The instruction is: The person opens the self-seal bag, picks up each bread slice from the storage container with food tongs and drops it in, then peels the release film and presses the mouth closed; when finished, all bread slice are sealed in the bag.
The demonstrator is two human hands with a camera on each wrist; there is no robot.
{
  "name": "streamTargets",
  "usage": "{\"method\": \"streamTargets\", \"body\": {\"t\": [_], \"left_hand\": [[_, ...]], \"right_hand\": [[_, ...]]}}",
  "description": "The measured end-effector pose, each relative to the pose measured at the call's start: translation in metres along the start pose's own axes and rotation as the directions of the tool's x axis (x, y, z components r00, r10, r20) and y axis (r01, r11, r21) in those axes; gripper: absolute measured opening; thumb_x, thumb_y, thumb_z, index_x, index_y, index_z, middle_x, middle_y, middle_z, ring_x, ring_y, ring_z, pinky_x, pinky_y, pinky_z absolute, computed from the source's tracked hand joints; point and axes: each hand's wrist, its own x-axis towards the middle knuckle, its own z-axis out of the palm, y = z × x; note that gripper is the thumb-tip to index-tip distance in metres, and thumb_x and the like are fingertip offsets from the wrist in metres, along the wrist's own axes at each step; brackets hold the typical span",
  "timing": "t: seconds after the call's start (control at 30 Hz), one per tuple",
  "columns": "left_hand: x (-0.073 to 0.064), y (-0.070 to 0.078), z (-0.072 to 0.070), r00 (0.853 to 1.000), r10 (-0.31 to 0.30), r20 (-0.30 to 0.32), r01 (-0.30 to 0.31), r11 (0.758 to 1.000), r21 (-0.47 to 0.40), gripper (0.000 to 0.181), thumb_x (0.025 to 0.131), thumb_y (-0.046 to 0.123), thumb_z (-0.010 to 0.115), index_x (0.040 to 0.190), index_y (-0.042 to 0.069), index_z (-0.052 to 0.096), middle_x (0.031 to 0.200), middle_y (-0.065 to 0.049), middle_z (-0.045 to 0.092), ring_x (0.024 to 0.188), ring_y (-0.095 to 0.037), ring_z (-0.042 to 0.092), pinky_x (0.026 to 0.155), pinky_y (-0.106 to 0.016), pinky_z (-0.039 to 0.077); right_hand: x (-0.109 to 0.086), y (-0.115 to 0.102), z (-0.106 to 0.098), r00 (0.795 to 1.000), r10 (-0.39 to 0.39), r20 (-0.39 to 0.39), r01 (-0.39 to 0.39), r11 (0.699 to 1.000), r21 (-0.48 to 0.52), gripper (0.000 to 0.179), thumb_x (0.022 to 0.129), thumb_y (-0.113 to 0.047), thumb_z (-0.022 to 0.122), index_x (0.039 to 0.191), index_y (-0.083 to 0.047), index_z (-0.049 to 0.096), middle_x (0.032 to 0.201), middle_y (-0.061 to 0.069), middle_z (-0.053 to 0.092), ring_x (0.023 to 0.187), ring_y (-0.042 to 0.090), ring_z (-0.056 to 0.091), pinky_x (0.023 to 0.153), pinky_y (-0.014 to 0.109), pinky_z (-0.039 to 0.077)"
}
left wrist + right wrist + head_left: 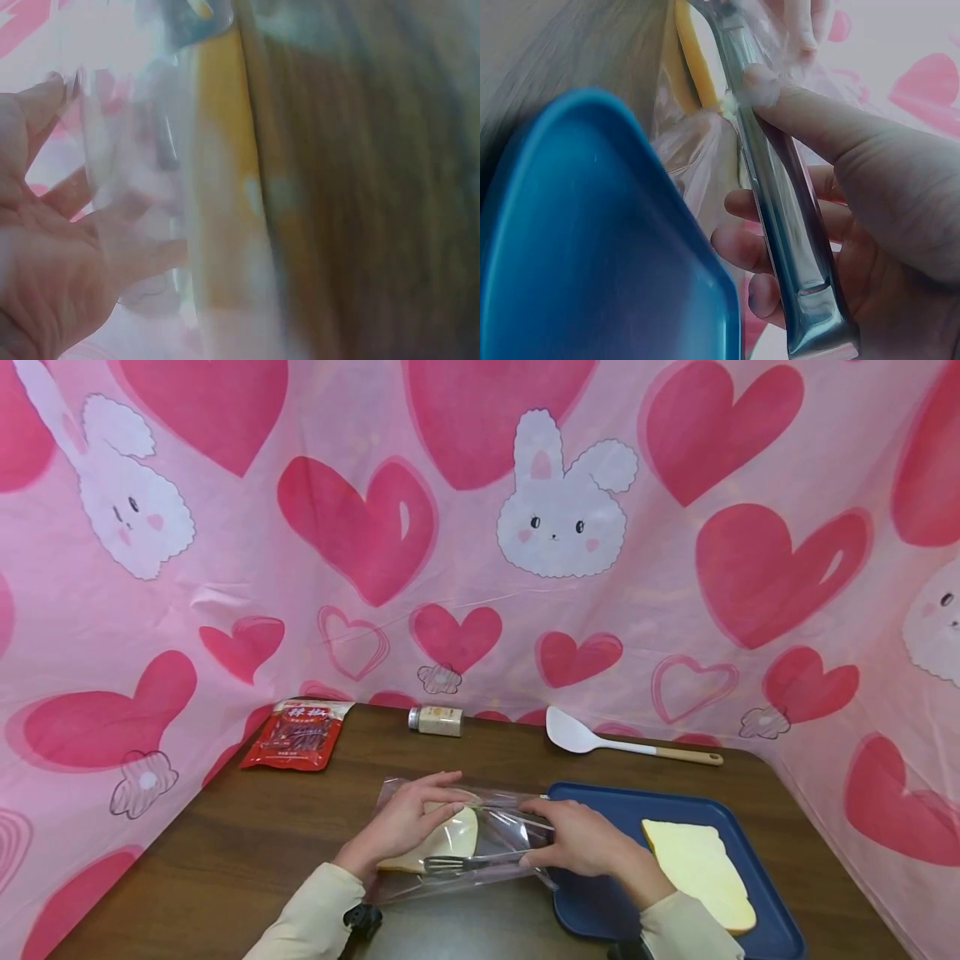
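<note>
A clear plastic bag [504, 827] lies over the dark wooden table with a slice of bread [461, 835] in its left part. My right hand [588, 839] grips metal tongs [791, 217] by their arms, thumb on one side and fingers on the other. Their slotted tip [446, 864] reaches into the bag, right at the slice's near edge. My left hand [405, 818] lies across the bag's far left side, over the bread. In the left wrist view its fingers [161, 259] are fairly straight and spread against the film.
To the right, a blue tray [600, 910] carries another bread slice [701, 872]. Along the back of the table [217, 852] lie a red packet [296, 739], a small seasoning jar [438, 721] on its side and a white spatula [577, 735] with a wooden handle. Patterned pink cloth [465, 543] hangs around.
</note>
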Motion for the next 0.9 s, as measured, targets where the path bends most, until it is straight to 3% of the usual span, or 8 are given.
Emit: {"method": "streamTargets", "body": {"t": [0.23, 0.5, 0.9], "left_hand": [[-0.002, -0.003, 0.000, 1.000, -0.001, -0.026, 0.001, 1.000, 0.011, 0.023, 0.104, 0.022, 0.069, 0.122, 0.016, 0.081, 0.153, -0.013, 0.060, 0.142, -0.040, 0.056, 0.114, -0.065, 0.045], [-0.003, -0.008, -0.004, 1.000, 0.018, -0.017, -0.018, 1.000, 0.019, 0.023, 0.105, 0.024, 0.067, 0.124, 0.020, 0.080, 0.154, -0.015, 0.059, 0.142, -0.041, 0.056, 0.113, -0.064, 0.046], [0.007, -0.005, -0.017, 0.994, -0.032, 0.104, 0.031, 0.999, 0.007, 0.024, 0.106, 0.030, 0.066, 0.125, 0.028, 0.080, 0.158, -0.010, 0.056, 0.148, -0.040, 0.050, 0.117, -0.069, 0.040]], "right_hand": [[-0.010, 0.006, -0.005, 0.999, 0.035, 0.023, -0.036, 0.999, 0.032, 0.072, 0.084, -0.052, 0.086, 0.140, -0.012, 0.065, 0.130, 0.010, 0.074, 0.118, 0.033, 0.068, 0.103, 0.061, 0.053], [-0.019, 0.009, -0.009, 1.000, 0.027, -0.006, -0.027, 0.999, -0.023, 0.071, 0.080, -0.053, 0.088, 0.136, -0.013, 0.068, 0.125, 0.008, 0.076, 0.114, 0.034, 0.069, 0.096, 0.059, 0.055], [-0.024, 0.007, -0.009, 0.999, -0.013, -0.053, 0.009, 0.997, -0.078, 0.065, 0.086, -0.058, 0.082, 0.135, -0.017, 0.069, 0.119, 0.002, 0.079, 0.106, 0.029, 0.073, 0.085, 0.050, 0.059]]}}
